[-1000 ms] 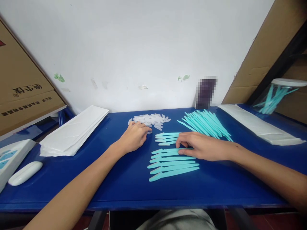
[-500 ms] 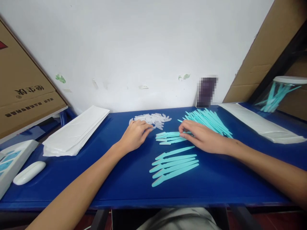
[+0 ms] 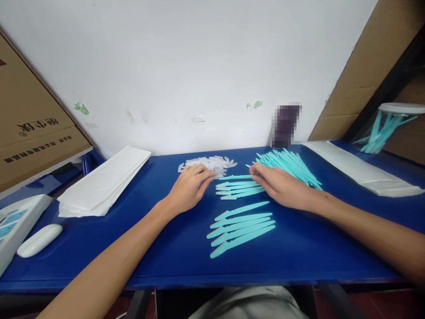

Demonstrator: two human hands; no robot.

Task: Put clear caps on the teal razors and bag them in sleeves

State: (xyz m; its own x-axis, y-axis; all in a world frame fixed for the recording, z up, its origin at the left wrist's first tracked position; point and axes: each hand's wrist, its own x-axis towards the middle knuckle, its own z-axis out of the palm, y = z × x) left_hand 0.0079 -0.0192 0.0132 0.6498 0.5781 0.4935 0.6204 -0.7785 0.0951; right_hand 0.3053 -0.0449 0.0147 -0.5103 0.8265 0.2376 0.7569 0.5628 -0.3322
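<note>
Between the thumb and fingers of my right hand (image 3: pixel 270 181) is the handle of a teal eyebrow razor (image 3: pixel 235 177), its blade end pointing left. My left hand (image 3: pixel 192 186) pinches a small clear blade cap, mostly hidden by the fingertips, close to that razor's tip. A heap of translucent caps (image 3: pixel 215 162) lies just behind my left hand. Below the held razor, several razors (image 3: pixel 237 192) lie side by side, their blade ends covered with caps. Nearer to me is another row of razors (image 3: pixel 245 228). A large pile of razors (image 3: pixel 294 168) spreads behind my right hand.
White flat sleeves (image 3: pixel 104 181) are stacked at left, beside a white computer mouse (image 3: pixel 40 240) and a white tray (image 3: pixel 23 221). A white packet (image 3: pixel 368 170) and a clear tub of razors (image 3: pixel 381 128) stand at right. A pixelated dark object (image 3: pixel 285 126) leans against the wall.
My right hand has drawn back slightly from the capped row and now holds a razor above it. My left hand has shifted a little right, bringing its cap to the razor's tip.
</note>
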